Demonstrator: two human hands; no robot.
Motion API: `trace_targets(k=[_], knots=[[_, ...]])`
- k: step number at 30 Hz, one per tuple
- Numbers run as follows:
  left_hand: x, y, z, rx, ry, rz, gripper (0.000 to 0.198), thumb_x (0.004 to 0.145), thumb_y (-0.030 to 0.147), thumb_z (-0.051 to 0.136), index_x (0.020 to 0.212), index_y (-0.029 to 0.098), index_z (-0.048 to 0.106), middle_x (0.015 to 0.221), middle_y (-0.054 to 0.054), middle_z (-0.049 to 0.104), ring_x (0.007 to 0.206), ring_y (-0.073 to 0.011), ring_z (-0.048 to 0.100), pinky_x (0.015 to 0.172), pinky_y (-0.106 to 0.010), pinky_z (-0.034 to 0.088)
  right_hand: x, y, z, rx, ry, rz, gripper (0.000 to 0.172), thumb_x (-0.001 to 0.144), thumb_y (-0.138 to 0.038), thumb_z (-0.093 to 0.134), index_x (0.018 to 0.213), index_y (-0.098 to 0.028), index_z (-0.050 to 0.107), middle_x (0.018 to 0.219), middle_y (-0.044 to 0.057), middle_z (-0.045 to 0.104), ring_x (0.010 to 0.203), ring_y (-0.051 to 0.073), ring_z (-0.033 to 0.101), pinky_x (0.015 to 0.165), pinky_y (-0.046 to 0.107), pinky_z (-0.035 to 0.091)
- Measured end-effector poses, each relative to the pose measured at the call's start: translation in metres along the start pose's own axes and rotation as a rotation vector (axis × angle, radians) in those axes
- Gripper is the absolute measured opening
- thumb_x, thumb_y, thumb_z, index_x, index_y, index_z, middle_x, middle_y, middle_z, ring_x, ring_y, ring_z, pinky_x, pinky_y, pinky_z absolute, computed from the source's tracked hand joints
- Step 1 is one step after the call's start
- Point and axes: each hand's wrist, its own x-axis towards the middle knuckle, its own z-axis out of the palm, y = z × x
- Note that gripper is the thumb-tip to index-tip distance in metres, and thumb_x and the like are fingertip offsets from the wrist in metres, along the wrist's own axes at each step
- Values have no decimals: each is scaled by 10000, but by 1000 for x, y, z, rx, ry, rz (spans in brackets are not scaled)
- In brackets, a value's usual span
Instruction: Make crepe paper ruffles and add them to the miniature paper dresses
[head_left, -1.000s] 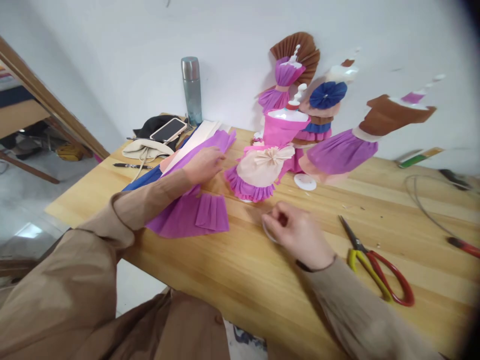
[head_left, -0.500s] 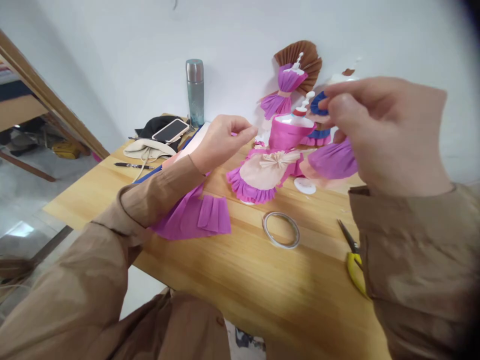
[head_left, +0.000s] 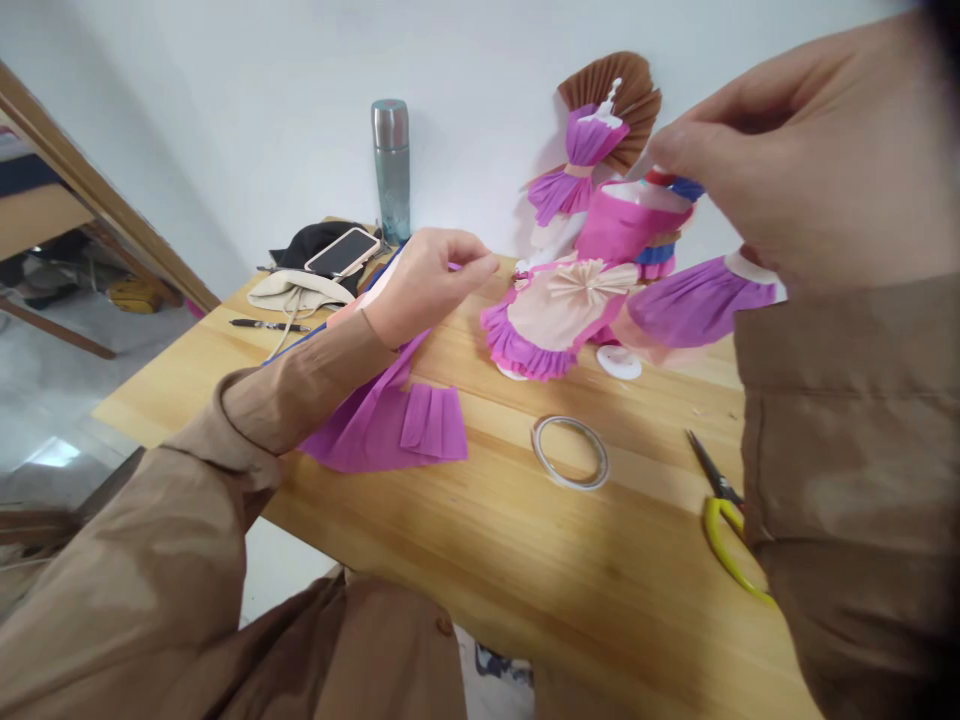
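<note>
My right hand (head_left: 795, 160) is closed, fingertips together, around the top of a small white dress form at its neck knob. The form wears a bright pink bodice (head_left: 626, 225) and leans to the right. Its skirt (head_left: 536, 320) has a pale peach front panel, a ruffled purple-pink edge and a pleated peach bow (head_left: 592, 280). My left hand (head_left: 435, 280) is raised over the table's left half with thumb and fingers pinched; what they hold, if anything, I cannot make out. Below it lies purple crepe paper (head_left: 360, 435) with a pleated piece (head_left: 435, 422) on its end.
A tape roll (head_left: 571, 452) and yellow-handled scissors (head_left: 724, 510) lie on the wooden table (head_left: 540, 560). Behind stand another dressed form with a brown pleated fan (head_left: 634, 110) and a steel flask (head_left: 391, 170). A phone (head_left: 343, 252), cloth bag (head_left: 300, 290) and pen (head_left: 268, 325) lie left.
My right hand has moved up and right, and the pink-dressed form has tipped the same way, its bodice shifting right. My left hand stays nearly still, still pinched.
</note>
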Motion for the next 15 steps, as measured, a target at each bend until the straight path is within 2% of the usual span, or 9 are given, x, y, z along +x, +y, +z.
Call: trace_targets(k=[3,6,10,15], knots=[[-3,-7,1,47,-35,-23,211,844,226,577,659,141,629,650,-1,594,686,-117,522,713,-280,432,2,9,3,17,0,24,369,867,-399,630,910,-71,795,606,10,548,557,57,350,499,288,256],[-7,-11,6,59,-128,-58,246,833,209,574,601,133,602,586,16,527,621,-97,447,651,-266,383,2,14,7,70,-13,58,336,880,-337,614,897,-48,785,630,16,606,538,38,371,462,258,235],[-17,-15,18,72,-268,-81,266,820,176,549,558,126,552,540,47,407,576,-75,368,579,-252,298,4,16,8,102,-50,93,264,922,-241,569,935,-78,777,724,43,642,590,51,490,476,215,348],[-28,-20,38,93,-406,-49,290,771,100,503,497,146,420,526,60,308,550,-63,325,556,-252,242,-3,38,4,107,-14,18,250,992,-264,505,1110,-229,722,977,104,707,745,124,617,572,270,472]])
